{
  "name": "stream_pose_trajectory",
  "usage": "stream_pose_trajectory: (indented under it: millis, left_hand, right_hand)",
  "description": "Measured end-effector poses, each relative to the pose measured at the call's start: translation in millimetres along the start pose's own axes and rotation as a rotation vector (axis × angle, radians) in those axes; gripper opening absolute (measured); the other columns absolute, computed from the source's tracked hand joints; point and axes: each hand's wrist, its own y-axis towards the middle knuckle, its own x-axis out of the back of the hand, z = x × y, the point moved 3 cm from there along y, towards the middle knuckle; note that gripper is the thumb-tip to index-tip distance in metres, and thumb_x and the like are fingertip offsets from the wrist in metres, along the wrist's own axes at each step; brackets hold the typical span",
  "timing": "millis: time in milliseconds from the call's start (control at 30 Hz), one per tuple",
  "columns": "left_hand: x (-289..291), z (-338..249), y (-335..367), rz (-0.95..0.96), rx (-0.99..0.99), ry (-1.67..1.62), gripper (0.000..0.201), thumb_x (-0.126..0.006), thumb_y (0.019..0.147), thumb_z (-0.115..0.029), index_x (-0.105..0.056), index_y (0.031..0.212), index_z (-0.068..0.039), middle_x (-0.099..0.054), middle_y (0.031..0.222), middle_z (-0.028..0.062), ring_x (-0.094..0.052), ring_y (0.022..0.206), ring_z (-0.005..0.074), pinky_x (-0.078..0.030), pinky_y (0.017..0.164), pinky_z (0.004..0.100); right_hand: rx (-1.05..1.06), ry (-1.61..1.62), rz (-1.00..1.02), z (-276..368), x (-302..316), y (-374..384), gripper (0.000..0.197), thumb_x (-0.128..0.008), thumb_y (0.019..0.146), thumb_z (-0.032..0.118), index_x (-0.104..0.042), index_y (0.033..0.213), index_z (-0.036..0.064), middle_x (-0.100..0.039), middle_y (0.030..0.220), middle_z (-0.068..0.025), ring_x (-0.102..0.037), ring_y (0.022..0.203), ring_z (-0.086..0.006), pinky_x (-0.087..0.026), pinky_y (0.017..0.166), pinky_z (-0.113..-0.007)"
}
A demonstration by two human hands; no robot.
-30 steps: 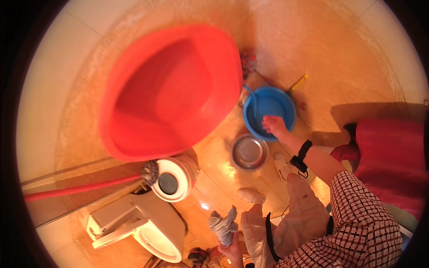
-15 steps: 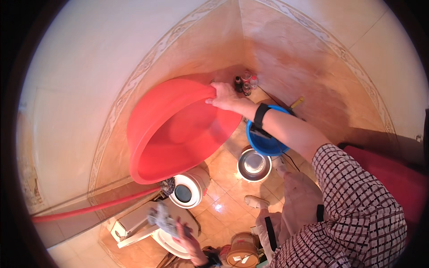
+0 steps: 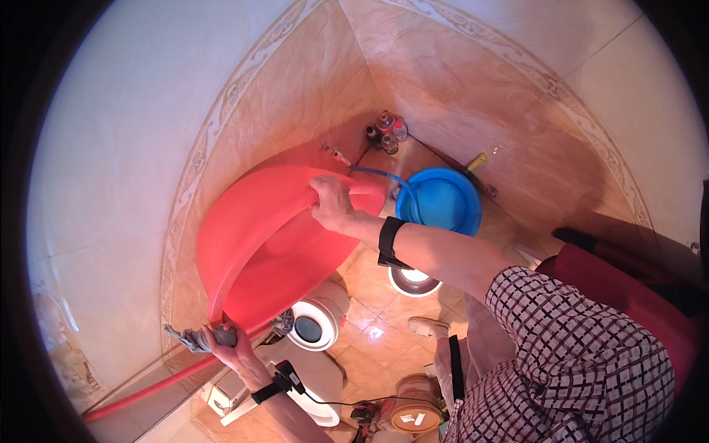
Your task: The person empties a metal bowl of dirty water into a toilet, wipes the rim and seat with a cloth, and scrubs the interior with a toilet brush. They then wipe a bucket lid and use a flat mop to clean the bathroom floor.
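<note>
A big red plastic tub [image 3: 247, 221] stands tipped on its side against the tiled wall, its mouth facing me. My right hand [image 3: 332, 207] has its fingers wrapped over the tub's upper rim. At the lower left end of the same rim is my left hand [image 3: 235, 356], closed around a crumpled grey cloth [image 3: 193, 340]. The cloth rests against the rim, and a loose end hangs out to the left. Each wrist has a black strap.
A blue basin [image 3: 443, 203] with a blue hose stands right of the tub; a metal bowl [image 3: 415, 282] is partly behind my forearm. Several bottles [image 3: 387, 133] fill the corner. Below the tub are a white bucket [image 3: 314, 334], a toilet [image 3: 325, 384], a red pole [image 3: 162, 385] and a lidded brown bucket [image 3: 415, 415].
My left hand has brought the cloth up from above the toilet to the tub's lower left rim. The tub and my right hand have shifted left and down in view, uncovering the blue basin.
</note>
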Motion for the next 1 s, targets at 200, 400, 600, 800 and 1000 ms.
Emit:
stream_pose_trajectory:
  millis: [200, 400, 600, 800, 1000]
  left_hand:
    - [39, -46, 24, -0.012, 0.066, 0.039, 0.013, -0.062, 0.084, -0.014, -0.056, 0.091, -0.004, -0.063, 0.091, 0.0094, -0.058, 0.084, 0.0213, -0.044, 0.055, 0.0258]
    - [74, -65, 21, 0.044, 0.022, 0.089, 0.013, -0.059, 0.086, -0.017, -0.056, 0.089, -0.005, -0.063, 0.09, 0.0083, -0.058, 0.09, 0.0229, -0.044, 0.055, 0.0264]
    - [84, -66, 19, 0.096, 0.074, 0.107, 0.017, -0.058, 0.087, -0.018, -0.057, 0.099, -0.007, -0.063, 0.099, 0.0089, -0.058, 0.096, 0.0227, -0.045, 0.056, 0.0255]
    - [140, -83, -27, 0.04, 0.155, 0.181, 0.03, -0.059, 0.086, -0.022, -0.053, 0.109, -0.004, -0.061, 0.103, 0.0145, -0.059, 0.088, 0.0198, -0.047, 0.056, 0.0231]
    - [278, -47, -174, -0.107, 0.182, 0.335, 0.031, -0.066, 0.081, -0.019, -0.053, 0.105, -0.005, -0.06, 0.088, 0.0055, -0.058, 0.067, 0.0127, -0.047, 0.054, 0.0257]
  right_hand:
    - [-0.043, 0.028, 0.039, 23, -59, -43, 0.033, -0.063, 0.059, 0.0, -0.055, 0.092, 0.0017, -0.055, 0.094, -0.015, -0.049, 0.099, -0.0356, -0.042, 0.08, -0.051]
    - [0.028, 0.14, -0.006, 21, -88, -58, 0.036, -0.061, 0.059, 0.002, -0.056, 0.095, 0.0007, -0.057, 0.096, -0.0188, -0.05, 0.098, -0.0371, -0.041, 0.084, -0.047]
    - [0.108, -0.112, 0.01, 11, -101, -60, 0.044, -0.07, 0.065, 0.012, -0.054, 0.105, 0.002, -0.057, 0.102, -0.0185, -0.052, 0.098, -0.035, -0.043, 0.086, -0.042]
    - [0.224, -0.399, 0.211, 30, -111, -94, 0.08, -0.073, 0.068, 0.024, -0.032, 0.131, -0.0041, -0.042, 0.128, -0.0255, -0.039, 0.12, -0.0388, -0.028, 0.105, -0.041]
    - [-0.123, 0.009, 0.757, 35, -114, -277, 0.036, -0.064, 0.082, 0.013, -0.055, 0.115, 0.0006, -0.063, 0.101, -0.0056, -0.058, 0.09, -0.0121, -0.049, 0.076, -0.027]
